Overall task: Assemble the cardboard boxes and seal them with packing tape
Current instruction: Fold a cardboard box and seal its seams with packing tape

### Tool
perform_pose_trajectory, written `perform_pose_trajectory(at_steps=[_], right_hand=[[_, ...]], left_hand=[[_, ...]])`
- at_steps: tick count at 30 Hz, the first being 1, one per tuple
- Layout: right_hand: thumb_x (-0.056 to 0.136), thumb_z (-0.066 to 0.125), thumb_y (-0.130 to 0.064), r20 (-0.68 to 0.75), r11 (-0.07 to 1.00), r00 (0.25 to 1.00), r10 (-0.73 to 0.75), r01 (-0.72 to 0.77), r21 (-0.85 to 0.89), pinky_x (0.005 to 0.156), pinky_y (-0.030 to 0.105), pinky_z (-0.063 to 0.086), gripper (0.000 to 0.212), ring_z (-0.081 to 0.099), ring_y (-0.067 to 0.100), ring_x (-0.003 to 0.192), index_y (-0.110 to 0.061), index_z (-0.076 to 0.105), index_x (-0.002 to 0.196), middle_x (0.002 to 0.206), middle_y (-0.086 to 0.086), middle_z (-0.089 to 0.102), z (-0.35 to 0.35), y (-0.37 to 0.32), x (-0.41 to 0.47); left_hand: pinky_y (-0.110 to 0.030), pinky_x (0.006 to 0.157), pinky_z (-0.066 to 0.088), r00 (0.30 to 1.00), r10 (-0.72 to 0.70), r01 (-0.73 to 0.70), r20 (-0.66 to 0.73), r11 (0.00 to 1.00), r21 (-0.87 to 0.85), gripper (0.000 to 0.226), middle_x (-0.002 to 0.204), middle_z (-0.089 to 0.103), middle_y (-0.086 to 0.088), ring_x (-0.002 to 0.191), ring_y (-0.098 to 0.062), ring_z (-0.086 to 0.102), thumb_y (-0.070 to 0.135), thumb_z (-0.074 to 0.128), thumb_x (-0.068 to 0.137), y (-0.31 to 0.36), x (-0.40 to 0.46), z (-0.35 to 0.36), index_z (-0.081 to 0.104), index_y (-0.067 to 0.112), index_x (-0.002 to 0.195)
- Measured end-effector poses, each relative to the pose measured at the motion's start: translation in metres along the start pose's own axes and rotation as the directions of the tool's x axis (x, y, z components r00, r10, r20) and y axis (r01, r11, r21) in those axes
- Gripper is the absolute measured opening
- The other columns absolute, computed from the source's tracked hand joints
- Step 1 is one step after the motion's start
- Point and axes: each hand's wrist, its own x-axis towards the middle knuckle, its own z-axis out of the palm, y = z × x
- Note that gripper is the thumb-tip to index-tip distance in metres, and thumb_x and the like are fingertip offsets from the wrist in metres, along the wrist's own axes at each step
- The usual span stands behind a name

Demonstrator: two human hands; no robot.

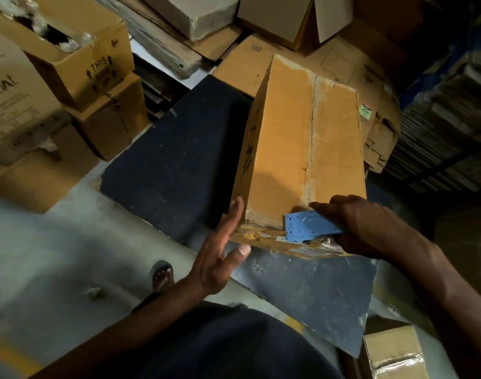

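Note:
A brown cardboard box (297, 149) stands on a dark table (176, 170), its top flaps closed along a centre seam with torn tape traces. My right hand (365, 225) grips a blue tape dispenser (307, 225) pressed against the box's near top edge, at the end of the seam. My left hand (220, 247) has straight fingers laid flat against the box's near left corner, thumb spread out below. The tape roll itself is hidden by my right hand.
Stacked cardboard boxes (78, 58) stand at the left, one marked "THIS SIDE". Flattened cartons (343, 67) lie behind the table. Dark stacked sheets (447, 132) fill the right. A taped box (395, 354) sits at the lower right, and a sandalled foot (162, 274) on the concrete floor.

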Motion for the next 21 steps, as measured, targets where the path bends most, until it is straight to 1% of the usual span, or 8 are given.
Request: perform_pose_trajectory(at_steps=[5,8,10,12,15,17,19,21], right_hand=[[0.092,0.068,-0.031,-0.036,0.996,0.998,0.051,-0.054,-0.070,0.081,0.031,0.053,0.077,0.054,0.019,0.114,-0.035,0.030,0.159,0.125,-0.004,0.057,0.003,-0.011,0.000],[0.092,0.068,-0.029,-0.069,0.992,0.996,0.061,-0.068,-0.104,0.084,0.035,0.056,0.076,0.055,0.021,0.115,-0.035,0.031,0.159,0.126,-0.003,0.058,0.005,-0.016,-0.001],[0.092,0.068,-0.029,-0.087,0.992,0.994,0.067,-0.076,-0.104,0.083,0.035,0.056,0.076,0.056,0.021,0.115,-0.036,0.031,0.159,0.127,-0.003,0.058,0.005,-0.018,-0.002],[0.092,0.069,-0.028,-0.100,0.993,0.993,0.063,-0.073,-0.097,0.083,0.035,0.055,0.076,0.056,0.021,0.114,-0.036,0.032,0.158,0.126,-0.003,0.059,0.006,-0.020,-0.001],[0.092,0.071,-0.027,-0.107,0.993,0.991,0.076,-0.085,-0.076,0.083,0.034,0.054,0.075,0.055,0.021,0.114,-0.035,0.034,0.157,0.125,-0.003,0.059,0.005,-0.019,-0.002],[0.092,0.071,-0.027,-0.118,0.994,0.990,0.081,-0.089,-0.069,0.080,0.035,0.054,0.074,0.056,0.022,0.113,-0.035,0.036,0.157,0.123,-0.003,0.060,0.004,-0.020,-0.003],[0.091,0.070,-0.026,-0.134,0.994,0.988,0.082,-0.090,-0.063,0.075,0.034,0.050,0.071,0.057,0.022,0.110,-0.036,0.039,0.155,0.120,-0.003,0.060,0.004,-0.020,-0.004],[0.090,0.071,-0.027,-0.144,0.995,0.987,0.075,-0.084,-0.055,0.074,0.035,0.052,0.070,0.058,0.023,0.108,-0.036,0.041,0.153,0.118,-0.004,0.060,0.004,-0.021,-0.005]], left_hand=[[-0.048,0.130,-0.001,0.967,-0.151,0.126,0.205,0.983,0.130,0.108,0.170,0.001,0.026,0.156,0.002,0.010,0.087,0.032,0.088,-0.010,-0.002,0.006,-0.017,0.026,0.163],[-0.049,0.130,0.004,0.918,-0.274,0.249,0.286,0.961,0.123,0.092,0.161,0.021,0.035,0.151,0.009,0.019,0.087,0.043,0.081,-0.013,0.001,-0.004,0.008,0.051,0.158],[-0.048,0.129,0.010,0.872,-0.413,0.392,0.264,0.911,0.131,0.097,0.157,0.022,0.034,0.153,0.004,0.020,0.094,0.046,0.071,-0.016,0.001,-0.010,0.015,0.053,0.152],[-0.041,0.129,0.017,0.908,-0.361,0.345,0.214,0.932,0.107,0.113,0.164,0.021,0.027,0.154,-0.001,0.022,0.093,0.052,0.073,-0.016,0.002,-0.013,0.008,0.040,0.163],[-0.017,0.120,0.023,0.981,-0.154,0.144,0.120,0.986,0.082,0.110,0.161,0.018,0.041,0.149,0.010,0.025,0.064,0.056,0.086,0.002,0.004,-0.007,-0.007,0.022,0.165],[-0.020,0.119,0.030,0.981,-0.169,0.165,0.089,0.985,0.057,0.113,0.162,0.026,0.034,0.148,0.005,0.033,0.066,0.057,0.087,0.009,0.003,0.002,-0.007,0.017,0.165],[-0.030,0.119,0.034,0.975,-0.193,0.190,0.110,0.981,0.036,0.107,0.162,0.035,0.021,0.147,-0.003,0.039,0.065,0.061,0.086,0.010,0.003,0.007,-0.003,0.033,0.165],[-0.029,0.118,0.037,0.973,-0.172,0.169,0.152,0.985,0.032,0.084,0.152,0.043,0.033,0.142,0.001,0.043,0.059,0.063,0.083,-0.001,0.004,0.006,0.015,0.067,0.152]])
